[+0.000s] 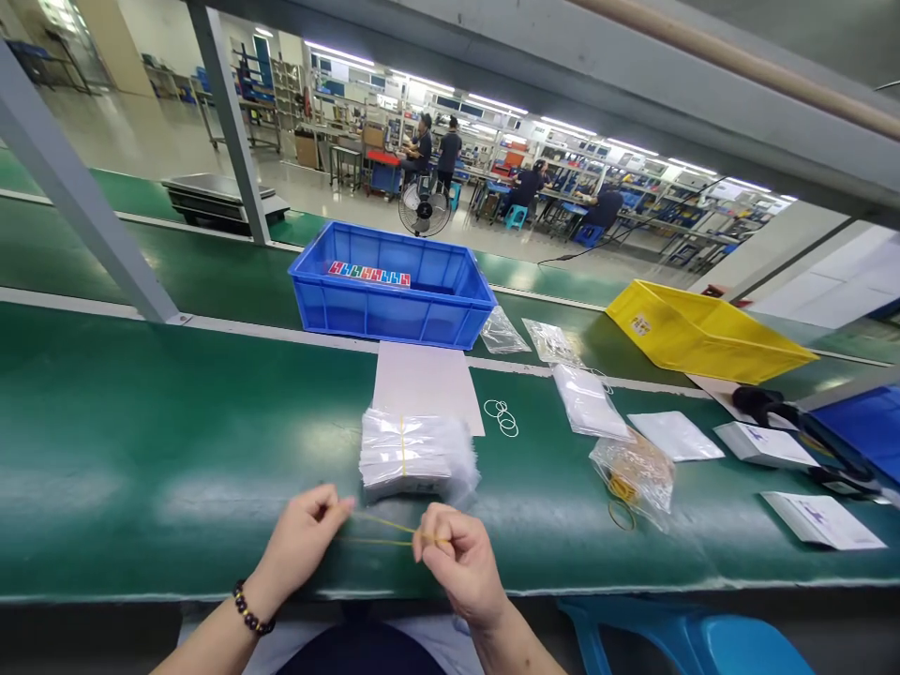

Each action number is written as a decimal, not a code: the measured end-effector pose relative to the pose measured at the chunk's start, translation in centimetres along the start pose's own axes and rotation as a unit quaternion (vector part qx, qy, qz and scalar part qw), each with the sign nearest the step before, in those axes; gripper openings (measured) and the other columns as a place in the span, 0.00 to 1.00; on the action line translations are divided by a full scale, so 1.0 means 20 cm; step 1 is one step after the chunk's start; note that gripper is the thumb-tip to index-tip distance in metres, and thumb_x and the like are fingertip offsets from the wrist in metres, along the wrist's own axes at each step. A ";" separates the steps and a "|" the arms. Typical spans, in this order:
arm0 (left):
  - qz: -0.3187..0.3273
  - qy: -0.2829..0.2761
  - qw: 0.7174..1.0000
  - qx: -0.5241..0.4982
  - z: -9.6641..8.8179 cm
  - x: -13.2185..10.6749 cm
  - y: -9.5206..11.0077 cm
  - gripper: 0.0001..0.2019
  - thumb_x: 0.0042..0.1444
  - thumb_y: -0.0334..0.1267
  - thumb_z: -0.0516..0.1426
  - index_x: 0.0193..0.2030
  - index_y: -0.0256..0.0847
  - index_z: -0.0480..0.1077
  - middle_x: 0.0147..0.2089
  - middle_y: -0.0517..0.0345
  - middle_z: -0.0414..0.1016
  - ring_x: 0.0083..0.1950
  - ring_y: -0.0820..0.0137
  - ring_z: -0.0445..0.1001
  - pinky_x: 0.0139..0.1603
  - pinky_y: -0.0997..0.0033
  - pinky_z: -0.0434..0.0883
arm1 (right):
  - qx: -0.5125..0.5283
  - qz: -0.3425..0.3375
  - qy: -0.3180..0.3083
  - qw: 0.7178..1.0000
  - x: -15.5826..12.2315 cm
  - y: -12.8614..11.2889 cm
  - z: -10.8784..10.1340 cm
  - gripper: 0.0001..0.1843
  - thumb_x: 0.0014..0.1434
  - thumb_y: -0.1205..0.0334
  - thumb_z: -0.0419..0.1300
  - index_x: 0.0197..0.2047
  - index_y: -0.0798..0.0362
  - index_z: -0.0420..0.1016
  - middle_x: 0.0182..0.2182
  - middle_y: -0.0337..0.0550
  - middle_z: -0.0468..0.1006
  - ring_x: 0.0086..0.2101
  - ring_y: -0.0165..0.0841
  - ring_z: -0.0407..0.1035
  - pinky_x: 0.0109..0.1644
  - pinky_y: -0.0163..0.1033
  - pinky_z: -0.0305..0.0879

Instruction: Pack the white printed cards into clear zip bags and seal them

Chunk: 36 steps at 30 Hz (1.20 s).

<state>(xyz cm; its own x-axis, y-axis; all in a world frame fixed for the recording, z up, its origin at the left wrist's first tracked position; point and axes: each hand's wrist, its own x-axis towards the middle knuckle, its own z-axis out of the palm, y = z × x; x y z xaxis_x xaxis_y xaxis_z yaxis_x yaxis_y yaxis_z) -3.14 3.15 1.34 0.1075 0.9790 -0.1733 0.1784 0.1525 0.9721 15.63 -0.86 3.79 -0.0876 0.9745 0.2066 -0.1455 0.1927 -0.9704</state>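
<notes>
A yellow rubber band (383, 541) is stretched between my two hands above the front of the green table. My left hand (304, 530) pinches one end of it, and a beaded bracelet (251, 609) circles that wrist. The other end loops round the curled fingers of my right hand (457, 555). Just beyond my hands lies a stack of clear plastic bags (383, 450) with white contents, bound across its middle by another yellow band (403, 445). The stack rests partly on a white sheet (426, 375).
A blue bin (394, 314) stands behind the sheet, a yellow bin (703, 333) at right. White rings (502, 418), packs of plastic bags (591, 401), a bag of rubber bands (629, 473) and white card stacks (822, 518) lie rightward. A blue stool (745, 647) stands below the front edge.
</notes>
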 end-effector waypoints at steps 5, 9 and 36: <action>-0.012 0.052 0.966 -0.254 0.07 0.12 0.03 0.14 0.42 0.47 0.59 0.29 0.38 0.64 0.15 0.70 0.53 0.16 0.80 0.53 0.18 0.78 0.59 | -0.266 -0.118 0.154 0.944 0.01 0.08 -0.12 0.21 0.53 0.68 0.54 0.16 0.53 0.46 0.16 0.33 0.52 0.19 0.24 0.49 0.22 0.32 0.48; -0.036 -0.034 0.957 -0.287 0.09 0.23 0.06 0.32 0.43 0.50 0.59 0.54 0.38 0.57 0.15 0.73 0.53 0.13 0.83 0.48 0.13 0.81 0.58 | -0.286 -0.134 0.224 0.922 0.06 0.15 -0.17 0.15 0.53 0.66 0.56 0.19 0.53 0.55 0.19 0.33 0.55 0.21 0.24 0.52 0.24 0.32 0.52; -0.170 -0.153 0.973 -0.023 -0.01 0.48 0.12 0.19 0.44 0.52 0.56 0.28 0.34 0.71 0.17 0.59 0.67 0.18 0.74 0.65 0.16 0.78 0.59 | -0.071 0.367 0.060 0.926 0.69 0.06 -0.40 0.10 0.35 0.62 0.64 0.16 0.59 0.68 0.10 0.37 0.67 0.16 0.29 0.63 0.23 0.35 0.60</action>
<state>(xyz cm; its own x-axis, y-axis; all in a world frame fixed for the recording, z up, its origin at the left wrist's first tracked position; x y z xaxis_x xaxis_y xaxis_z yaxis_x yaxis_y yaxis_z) -1.76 13.02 2.08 0.3382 0.7859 -0.5177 0.2118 0.4724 0.8555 22.05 13.64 4.53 -0.0008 0.8530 -0.5220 0.0421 -0.5215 -0.8522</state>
